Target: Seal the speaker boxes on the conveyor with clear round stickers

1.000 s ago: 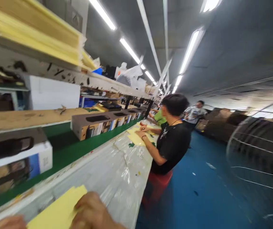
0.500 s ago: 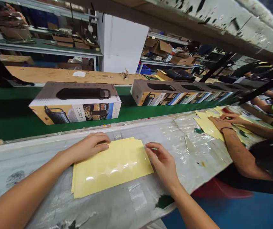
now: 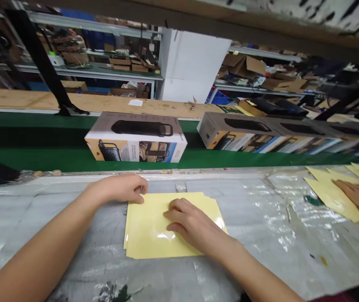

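Note:
A stack of glossy yellow sheets lies on the plastic-covered bench in front of me. My left hand rests at the stack's upper left corner, fingers curled onto its edge. My right hand lies flat on top of the sheets near their middle, fingers spread a little and pressing down. Neither hand lifts anything.
Behind the bench runs a green conveyor belt carrying a printed product box and a row of more boxes to the right. A co-worker's hand rests on other yellow sheets at the far right. Shelves with cartons stand beyond.
The view swung from the aisle down to the bench. My right hand moved from the stack's right edge onto its top; the box on the belt has travelled to the right.

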Motion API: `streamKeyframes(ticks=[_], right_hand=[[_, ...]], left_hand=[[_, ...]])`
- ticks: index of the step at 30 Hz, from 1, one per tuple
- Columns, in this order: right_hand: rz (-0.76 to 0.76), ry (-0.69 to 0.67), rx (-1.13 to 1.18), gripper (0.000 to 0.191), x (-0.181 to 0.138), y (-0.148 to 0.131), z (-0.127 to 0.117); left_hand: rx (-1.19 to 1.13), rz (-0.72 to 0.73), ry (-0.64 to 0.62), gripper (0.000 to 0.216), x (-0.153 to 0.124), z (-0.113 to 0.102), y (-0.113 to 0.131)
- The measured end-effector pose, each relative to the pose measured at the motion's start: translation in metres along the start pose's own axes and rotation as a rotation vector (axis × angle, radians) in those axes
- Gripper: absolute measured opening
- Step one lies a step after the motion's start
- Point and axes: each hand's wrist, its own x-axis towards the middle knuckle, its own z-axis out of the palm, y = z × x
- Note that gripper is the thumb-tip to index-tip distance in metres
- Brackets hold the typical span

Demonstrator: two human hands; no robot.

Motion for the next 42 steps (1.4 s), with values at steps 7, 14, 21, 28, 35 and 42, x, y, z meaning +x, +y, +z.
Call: streamKeyframes(ticks=[7,14,21,28,35,42], right_hand=[[-0.042,-0.109,0.025,0.018,0.043,-0.003,-0.002],[-0.070,-0.141,0.067,0.024,0.075,-0.003,0.027],[-0.065,-0.150,0.196,0.036,0.082,0.001,0.028],[-0.083,-0.138,0.242,0.033,0.082,0.004,0.030],[-0.048,-0.201,0.232,0.036,0.080,0.003,0.030],[-0.028,-0.197,0.253,0.030,0.076,0.001,0.031]], left_hand=[[-0.129,0.048,-0.065,0.025,0.013,0.003,-0.017],[-0.205,0.045,-0.133,0.021,0.015,0.004,-0.024],[-0.167,0.021,-0.127,0.025,0.016,0.004,-0.018],[-0.205,0.013,-0.139,0.025,0.016,0.004,-0.020],[-0.213,0.003,-0.155,0.026,0.016,0.003,-0.020],[-0.230,0.006,-0.173,0.029,0.015,0.002,-0.019]])
